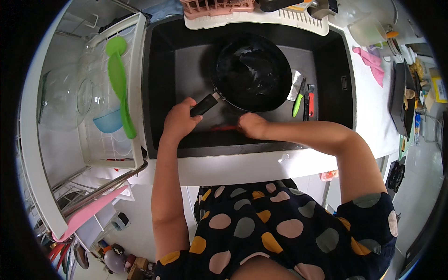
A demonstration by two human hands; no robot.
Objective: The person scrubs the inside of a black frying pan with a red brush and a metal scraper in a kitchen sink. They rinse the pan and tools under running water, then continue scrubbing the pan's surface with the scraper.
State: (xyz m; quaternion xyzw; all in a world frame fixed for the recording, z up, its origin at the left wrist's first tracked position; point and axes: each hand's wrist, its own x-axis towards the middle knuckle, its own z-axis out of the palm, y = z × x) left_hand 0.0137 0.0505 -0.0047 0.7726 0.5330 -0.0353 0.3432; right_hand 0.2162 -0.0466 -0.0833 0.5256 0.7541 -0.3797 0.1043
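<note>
A dark round frying pan is held over the black sink, its inner surface wet and shiny. My left hand grips the pan's black handle at the lower left. Close under the pan's near rim, my right hand is curled into a fist. A thin, blurred red object sticks out from its left side; what it is stays unclear. In the sink, right of the pan, lie a green-handled knife, a black-handled utensil, a red-handled tool and a broad metal blade.
A white dish rack on the left holds a green spoon, a blue scoop and clear glassware. A white drain tray with a pink basket borders the far edge. A pink cloth lies on the right counter.
</note>
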